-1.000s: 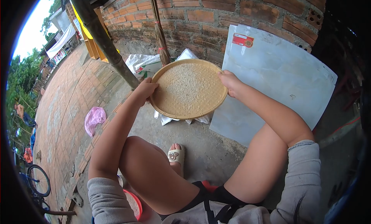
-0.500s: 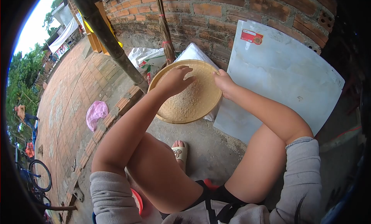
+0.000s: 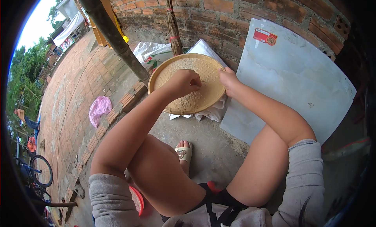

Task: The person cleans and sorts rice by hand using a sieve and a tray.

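Rice (image 3: 196, 76) fills a round bamboo tray (image 3: 156, 79) we hold over white sacks (image 3: 211, 112) by a brick wall (image 3: 235, 11). Our right hand (image 3: 228, 80) grips the rim; left hand (image 3: 184, 83) is curled over the grain, fingertips pinched together. Picking looks underway, w/ most grain left to check.

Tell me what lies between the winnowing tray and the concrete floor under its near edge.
In the head view, a crumpled white sack lies under the winnowing tray, between it and the concrete floor.
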Demonstrator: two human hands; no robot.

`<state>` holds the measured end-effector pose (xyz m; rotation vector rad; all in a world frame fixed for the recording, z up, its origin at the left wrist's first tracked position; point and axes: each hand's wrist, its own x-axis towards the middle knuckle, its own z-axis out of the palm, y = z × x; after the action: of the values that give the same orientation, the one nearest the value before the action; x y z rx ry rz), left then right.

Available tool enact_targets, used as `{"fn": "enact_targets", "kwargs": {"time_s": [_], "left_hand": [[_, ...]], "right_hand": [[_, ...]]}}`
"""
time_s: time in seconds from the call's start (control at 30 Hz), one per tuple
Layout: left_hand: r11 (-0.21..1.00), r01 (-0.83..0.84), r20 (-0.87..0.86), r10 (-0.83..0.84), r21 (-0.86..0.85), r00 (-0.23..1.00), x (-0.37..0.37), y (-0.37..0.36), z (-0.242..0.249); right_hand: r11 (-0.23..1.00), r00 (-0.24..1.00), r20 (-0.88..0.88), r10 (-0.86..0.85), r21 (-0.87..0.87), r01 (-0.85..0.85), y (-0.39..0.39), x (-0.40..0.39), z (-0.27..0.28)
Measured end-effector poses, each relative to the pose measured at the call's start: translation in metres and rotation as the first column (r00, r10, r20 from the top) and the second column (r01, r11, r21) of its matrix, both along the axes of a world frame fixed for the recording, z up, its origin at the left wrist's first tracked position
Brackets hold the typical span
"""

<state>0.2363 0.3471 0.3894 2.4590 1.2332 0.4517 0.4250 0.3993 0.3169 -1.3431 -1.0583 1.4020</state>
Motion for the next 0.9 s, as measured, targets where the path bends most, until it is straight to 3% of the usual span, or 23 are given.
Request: {"fn": "enact_targets", "kwargs": {"time_s": [0.2, 0.3, 0.47, 0.63, 0.7, 0.73, 0.8, 0.83, 0.87, 0.9], "left_hand": [[0.999, 0.004, -0.115, -0.01, -0.052, 0.993, -0.011, -0.005, 0.006], [0.995, -0.088, -0.106, 0.084, -0.035, 0.991, -0.014, -0.01, 0.016], [0.969, -0.245, 0.11, 0.245, -0.01, 0.963, -0.023, -0.005, 0.017], [0.964, -0.258, 0.185, 0.265, -0.064, 0.946, -0.022, -0.007, 0.019], [0.957, -0.285, -0.022, 0.284, -0.046, 0.959, -0.023, -0.008, 0.023], [0.957, -0.286, -0.021, 0.285, -0.046, 0.958, -0.026, -0.006, 0.021], [0.905, -0.311, 0.126, 0.286, 0.291, 0.95, -0.04, 0.003, 0.01], [0.876, -0.416, 0.192, 0.377, 0.243, 0.906, -0.052, 0.011, 0.003], [0.875, -0.419, 0.193, 0.379, 0.244, 0.905, -0.064, 0.017, -0.004], [0.811, -0.584, 0.358, 0.539, 0.023, 0.763, -0.068, 0.016, -0.002]], "right_hand": [[0.999, 0.999, -0.011, 0.036, -0.006, -0.036, -0.001, -0.012, -0.004], [0.998, 0.998, 0.001, 0.061, 0.003, -0.061, 0.006, -0.01, -0.007], [0.995, 0.994, -0.045, 0.097, 0.038, -0.095, 0.005, -0.007, -0.003], [0.997, 0.997, -0.03, 0.072, 0.031, -0.071, 0.008, -0.005, -0.004], [0.997, 0.997, -0.023, 0.072, 0.037, -0.071, 0.011, -0.005, -0.004], [0.997, 0.997, -0.015, 0.071, 0.043, -0.07, 0.012, -0.005, -0.005], [0.997, 0.997, -0.043, 0.07, 0.027, -0.069, 0.011, -0.004, -0.002], [0.998, 0.995, -0.072, 0.067, 0.012, -0.066, 0.01, -0.004, 0.0], [0.998, 0.995, -0.071, 0.069, 0.013, -0.068, 0.012, -0.004, -0.001], [0.998, 0.995, -0.071, 0.07, 0.011, -0.069, 0.015, -0.004, -0.002]]}}
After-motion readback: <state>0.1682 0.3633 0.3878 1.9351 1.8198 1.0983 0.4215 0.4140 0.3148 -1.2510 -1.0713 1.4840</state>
